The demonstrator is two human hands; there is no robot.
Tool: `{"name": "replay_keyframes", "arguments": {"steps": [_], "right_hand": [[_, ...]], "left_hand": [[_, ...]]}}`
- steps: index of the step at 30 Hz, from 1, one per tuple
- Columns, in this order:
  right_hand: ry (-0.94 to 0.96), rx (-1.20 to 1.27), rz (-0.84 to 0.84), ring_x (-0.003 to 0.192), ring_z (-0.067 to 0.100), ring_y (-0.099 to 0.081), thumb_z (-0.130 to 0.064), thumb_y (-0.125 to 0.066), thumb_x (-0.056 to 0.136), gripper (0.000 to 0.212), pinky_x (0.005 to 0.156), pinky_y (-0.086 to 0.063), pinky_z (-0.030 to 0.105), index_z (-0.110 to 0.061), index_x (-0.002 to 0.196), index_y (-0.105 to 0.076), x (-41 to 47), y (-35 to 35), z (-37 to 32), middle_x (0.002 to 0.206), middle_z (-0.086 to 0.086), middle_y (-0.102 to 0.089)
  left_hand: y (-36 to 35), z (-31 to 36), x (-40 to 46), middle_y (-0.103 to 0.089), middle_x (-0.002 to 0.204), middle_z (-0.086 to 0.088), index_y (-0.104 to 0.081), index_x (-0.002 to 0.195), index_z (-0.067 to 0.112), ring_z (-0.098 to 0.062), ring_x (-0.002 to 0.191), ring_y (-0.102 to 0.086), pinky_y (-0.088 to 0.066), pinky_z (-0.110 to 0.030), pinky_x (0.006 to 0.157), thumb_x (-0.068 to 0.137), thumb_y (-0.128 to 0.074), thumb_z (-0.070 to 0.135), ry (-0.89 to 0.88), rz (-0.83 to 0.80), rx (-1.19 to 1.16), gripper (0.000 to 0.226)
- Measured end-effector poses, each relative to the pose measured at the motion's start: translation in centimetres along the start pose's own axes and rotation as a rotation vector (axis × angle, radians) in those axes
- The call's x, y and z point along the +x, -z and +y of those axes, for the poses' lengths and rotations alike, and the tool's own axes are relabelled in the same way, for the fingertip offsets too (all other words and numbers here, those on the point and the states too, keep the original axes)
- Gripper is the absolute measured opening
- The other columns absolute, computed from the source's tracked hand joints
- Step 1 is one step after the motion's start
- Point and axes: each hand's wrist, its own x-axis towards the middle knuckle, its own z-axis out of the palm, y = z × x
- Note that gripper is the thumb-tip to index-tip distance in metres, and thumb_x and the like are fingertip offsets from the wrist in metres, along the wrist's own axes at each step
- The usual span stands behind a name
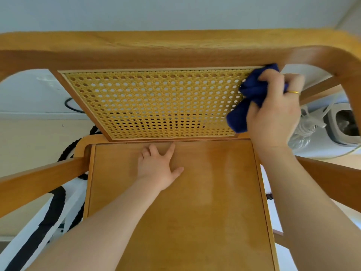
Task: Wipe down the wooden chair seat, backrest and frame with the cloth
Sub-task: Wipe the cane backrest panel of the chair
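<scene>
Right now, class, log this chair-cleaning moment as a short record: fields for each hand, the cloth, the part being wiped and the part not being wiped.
left hand: left hand lies flat and open on the seat, near the backrest
right hand: right hand grips the blue cloth
cloth: blue cloth, bunched, pressed to the right edge of the cane backrest panel
part being wiped: cane backrest panel, upper right corner
part not being wiped: wooden seat, no cloth on it
frame: curved top rail above the panel

You've got a smooth, faintly glossy wooden seat (175,202), a woven cane backrest panel (152,102) full of holes, and a soft blue cloth (252,94).
</scene>
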Motion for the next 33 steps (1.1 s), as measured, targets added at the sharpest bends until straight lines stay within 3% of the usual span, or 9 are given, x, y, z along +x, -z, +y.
{"name": "replay_keyframes", "arguments": {"steps": [6,9,13,17,24,26,30,33], "right_hand": [[0.028,0.073,-0.027,0.073,0.038,-0.054,-0.001,-0.058,0.068,0.051,0.055,-0.035,0.030,-0.024,0.109,-0.038,-1.1,-1.5,-1.2,0.108,0.021,-0.051],[0.239,0.040,-0.150,0.068,0.038,-0.054,0.001,-0.063,0.066,0.055,0.045,-0.042,0.034,-0.019,0.111,-0.040,-2.7,-3.6,-3.4,0.103,0.022,-0.055],[0.419,-0.005,-0.222,0.061,0.035,-0.053,0.002,-0.061,0.070,0.044,0.048,-0.030,0.028,-0.015,0.109,-0.048,-2.2,-3.5,-3.0,0.097,0.022,-0.057],[0.218,-0.021,-0.121,0.072,0.039,-0.055,-0.002,-0.057,0.067,0.047,0.053,-0.031,0.030,-0.022,0.107,-0.044,0.1,-0.3,1.0,0.104,0.021,-0.054],[0.168,-0.040,0.000,0.072,0.039,-0.053,0.005,-0.059,0.064,0.051,0.051,-0.036,0.031,-0.019,0.106,-0.042,-1.7,-3.4,1.9,0.101,0.024,-0.054],[0.220,-0.123,-0.074,0.069,0.039,-0.054,0.007,-0.066,0.060,0.054,0.049,-0.041,0.033,-0.016,0.105,-0.046,-4.8,-5.6,3.5,0.096,0.025,-0.055],[0.256,-0.306,-0.392,0.064,0.038,-0.053,0.005,-0.077,0.059,0.047,0.050,-0.046,0.036,-0.012,0.099,-0.060,-10.4,-8.3,5.6,0.095,0.023,-0.057],[0.251,-0.258,-0.385,0.071,0.039,-0.054,0.002,-0.075,0.063,0.042,0.051,-0.047,0.036,-0.010,0.101,-0.063,-9.6,-6.7,4.9,0.100,0.023,-0.058]], "left_hand": [[-0.7,0.6,0.3,-0.013,0.146,-0.023,0.005,0.145,0.039,-0.044,0.135,-0.014,-0.023,-0.048,0.109,0.078,-0.029,0.076,0.035,0.003,0.009,0.084],[-1.0,0.7,0.3,-0.008,0.148,-0.025,0.009,0.144,0.041,-0.044,0.137,-0.010,-0.022,-0.048,0.110,0.077,-0.029,0.078,0.045,0.014,0.007,0.086],[-1.0,1.0,0.3,-0.005,0.149,-0.024,0.012,0.143,0.041,-0.044,0.137,-0.007,-0.018,-0.048,0.111,0.073,-0.037,0.079,0.064,0.002,0.012,0.094],[-0.9,1.3,0.4,-0.005,0.148,-0.024,0.010,0.144,0.041,-0.045,0.137,-0.006,-0.018,-0.048,0.111,0.074,-0.038,0.078,0.080,-0.001,-0.019,0.092],[-1.2,1.0,0.5,-0.011,0.144,-0.022,0.009,0.144,0.041,-0.044,0.137,-0.008,-0.025,-0.045,0.108,0.075,-0.041,0.075,0.069,0.018,-0.037,0.091],[-1.5,0.9,0.5,-0.013,0.143,-0.022,0.009,0.144,0.041,-0.044,0.137,-0.008,-0.026,-0.045,0.106,0.076,-0.038,0.076,0.059,0.048,-0.030,0.089],[-2.0,0.7,0.5,-0.015,0.141,-0.022,0.008,0.144,0.041,-0.044,0.136,-0.009,-0.026,-0.045,0.106,0.077,-0.033,0.077,0.049,0.086,-0.023,0.087],[-1.8,0.7,0.4,-0.012,0.144,-0.021,0.008,0.144,0.042,-0.043,0.137,-0.008,-0.025,-0.045,0.107,0.077,-0.033,0.077,0.048,0.070,-0.040,0.086]]}}
